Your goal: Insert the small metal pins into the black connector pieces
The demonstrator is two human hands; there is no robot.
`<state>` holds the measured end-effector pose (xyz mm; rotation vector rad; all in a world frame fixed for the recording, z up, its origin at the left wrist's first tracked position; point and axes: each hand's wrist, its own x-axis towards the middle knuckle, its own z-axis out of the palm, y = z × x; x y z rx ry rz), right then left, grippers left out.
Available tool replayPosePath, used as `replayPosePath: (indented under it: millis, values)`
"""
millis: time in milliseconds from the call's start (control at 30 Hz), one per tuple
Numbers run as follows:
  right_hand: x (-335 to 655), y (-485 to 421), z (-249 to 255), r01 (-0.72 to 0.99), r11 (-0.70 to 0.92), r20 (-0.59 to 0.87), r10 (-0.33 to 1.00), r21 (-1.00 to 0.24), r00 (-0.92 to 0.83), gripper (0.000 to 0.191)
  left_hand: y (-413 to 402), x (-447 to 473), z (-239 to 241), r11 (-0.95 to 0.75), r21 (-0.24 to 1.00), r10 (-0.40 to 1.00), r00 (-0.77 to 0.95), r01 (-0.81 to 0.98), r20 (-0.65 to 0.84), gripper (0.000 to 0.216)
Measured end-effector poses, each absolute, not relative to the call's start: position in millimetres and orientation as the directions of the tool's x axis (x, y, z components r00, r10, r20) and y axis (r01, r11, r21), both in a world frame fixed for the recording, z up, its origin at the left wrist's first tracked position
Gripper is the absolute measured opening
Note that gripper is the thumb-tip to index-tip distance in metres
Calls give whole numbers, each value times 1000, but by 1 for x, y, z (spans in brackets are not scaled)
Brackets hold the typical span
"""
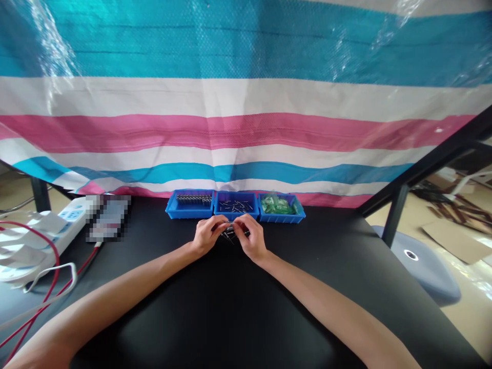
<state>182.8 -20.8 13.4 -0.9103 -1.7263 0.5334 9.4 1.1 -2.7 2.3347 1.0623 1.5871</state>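
- My left hand [205, 236] and right hand [251, 238] meet at the middle of the black table [246, 318], fingertips almost touching each other.
- Both hands are pinched closed on a little cluster of small metal pins [229, 233], thin and dark. The cluster sits between my fingertips, just above the tabletop. It is too small for me to tell how many pieces there are.
- Just beyond my knuckles three blue trays stand in a row, side by side and touching.
- The left tray [190, 210] holds a neat line of dark cylinders.
- The middle tray [236, 212] holds loose pins much like the ones in my fingers.
- The right tray [282, 216] holds green bits under clear plastic.
- A striped sheet [246, 128] in teal, white and pink hangs behind the trays and closes off the far side of the table.
- Nothing lies between my hands and the trays, and the tabletop under my forearms is bare.
- On the left, well apart from my hands, a white power strip [73, 212] lies with a red cable [49, 246] and a white cable [49, 279] looping beside it.
- On the right a black frame bar [426, 163] slants past the table's corner. A grey round seat [423, 266] stands below it on the floor.
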Motion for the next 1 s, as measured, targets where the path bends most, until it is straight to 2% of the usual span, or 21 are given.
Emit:
replayPosePath:
  millis: [133,267,467,1000]
  values:
    - [183,-21,13,257,630,597,777,-733,-200,10,1,9,-3,-736,491,618,167,466,769,14]
    - [183,-22,11,247,633,578,772,-733,-265,10,2,10,-3,-699,566,664,103,437,741,15]
    - [183,-23,13,280,613,595,789,-739,-154,10,1,12,4,-611,671,762,81,419,643,19]
    - [181,-21,13,310,623,609,778,-718,-155,10,-2,12,10,-661,589,700,99,465,707,13]
